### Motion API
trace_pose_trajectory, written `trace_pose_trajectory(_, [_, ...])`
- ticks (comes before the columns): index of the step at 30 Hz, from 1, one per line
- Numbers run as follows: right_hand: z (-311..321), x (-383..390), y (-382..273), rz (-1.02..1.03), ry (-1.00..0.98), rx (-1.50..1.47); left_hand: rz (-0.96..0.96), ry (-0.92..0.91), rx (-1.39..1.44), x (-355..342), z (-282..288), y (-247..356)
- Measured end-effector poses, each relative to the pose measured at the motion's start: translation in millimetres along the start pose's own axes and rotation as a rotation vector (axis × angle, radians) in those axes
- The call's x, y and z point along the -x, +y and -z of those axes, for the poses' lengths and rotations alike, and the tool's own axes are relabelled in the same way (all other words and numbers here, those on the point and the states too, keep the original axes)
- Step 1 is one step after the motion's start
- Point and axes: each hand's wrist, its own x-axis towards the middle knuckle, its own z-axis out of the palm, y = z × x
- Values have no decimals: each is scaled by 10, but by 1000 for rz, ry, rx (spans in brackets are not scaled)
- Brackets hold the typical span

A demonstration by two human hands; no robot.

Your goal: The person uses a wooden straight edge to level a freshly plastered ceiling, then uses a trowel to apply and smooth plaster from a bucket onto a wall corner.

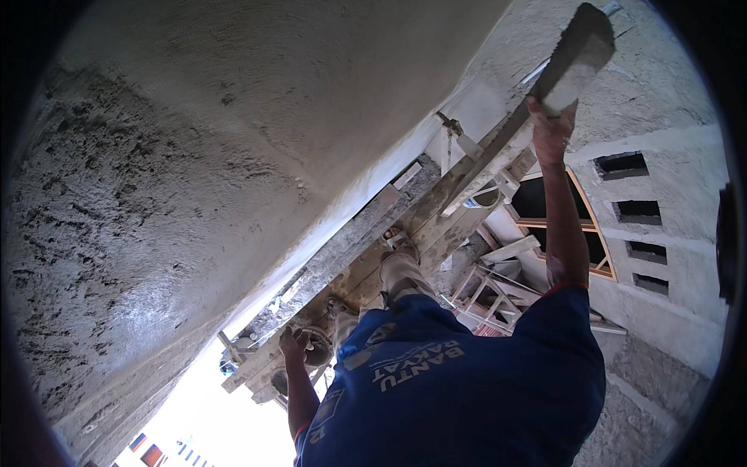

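Note:
At the upper right, my right hand (pixel 552 128) is raised and closed round a long plasterer's straightedge (pixel 580 58). The straightedge slants from the top right down toward the middle, with grey mortar on its broad end. My left hand (pixel 294 342) hangs low at my side, fingers loosely parted and nothing seen in them. Just beside it, partly covered, is a round bucket (pixel 317 348) on the planks. A wide plastered wall (pixel 257 148) fills the left; its surface is smooth near the middle and rough and dark farther left.
My feet stand on a narrow scaffold of wooden planks (pixel 354 280). Another bucket (pixel 489 198) sits farther along. To the right, below, are a wooden frame (pixel 498 300) and loose boards. A rough wall with vent openings (pixel 638 210) and an orange-framed window (pixel 595 226) rises there.

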Motion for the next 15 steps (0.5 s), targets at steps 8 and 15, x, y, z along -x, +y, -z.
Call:
trace_pose_trajectory(8, [-120, -6, 1093, 105, -54, 107, -14, 33, -88, 550, -6, -213])
trace_pose_trajectory(15, [-200, 210, 1688, 264, -9, 468, -34, 31, -89, 727, -237, -195])
